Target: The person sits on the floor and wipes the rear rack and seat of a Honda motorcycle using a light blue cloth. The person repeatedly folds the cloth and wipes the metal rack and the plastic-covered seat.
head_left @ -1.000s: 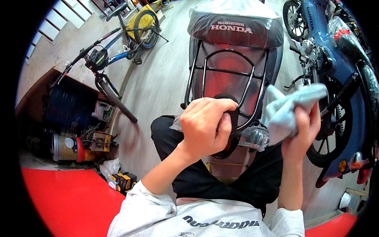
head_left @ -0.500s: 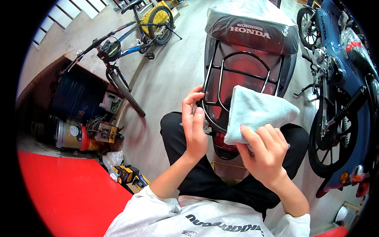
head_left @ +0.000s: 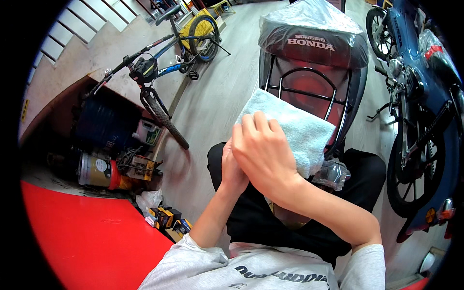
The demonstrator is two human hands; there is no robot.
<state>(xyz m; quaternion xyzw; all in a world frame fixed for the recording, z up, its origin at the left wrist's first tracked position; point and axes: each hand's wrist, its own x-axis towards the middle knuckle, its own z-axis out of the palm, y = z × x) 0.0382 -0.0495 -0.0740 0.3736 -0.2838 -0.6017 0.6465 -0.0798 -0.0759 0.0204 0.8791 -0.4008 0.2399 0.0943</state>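
Note:
My right hand (head_left: 268,153) is closed on a light blue cloth (head_left: 297,126), its fingers bent over the cloth's left part. Close against it on the left is my left hand (head_left: 233,169), whose fingers are mostly hidden behind the right hand and the cloth. The cloth lies over the near left part of a black tubular rear rack (head_left: 309,94) on a motorcycle. Beyond the rack is the motorcycle's dark seat (head_left: 311,48), topped with clear plastic. A plastic-wrapped piece (head_left: 332,174) shows just below the cloth's right corner.
My knees are on both sides of the motorcycle's rear. A blue motorcycle (head_left: 425,116) stands at the right. At the left are a bicycle (head_left: 159,72), a bucket (head_left: 96,170) with a red band, small boxes (head_left: 166,217) and a red surface (head_left: 87,237).
My right hand has moved left with the cloth, from the rack's right side to beside my left hand. The left hand's fingers, visible at the rack before, are now mostly covered.

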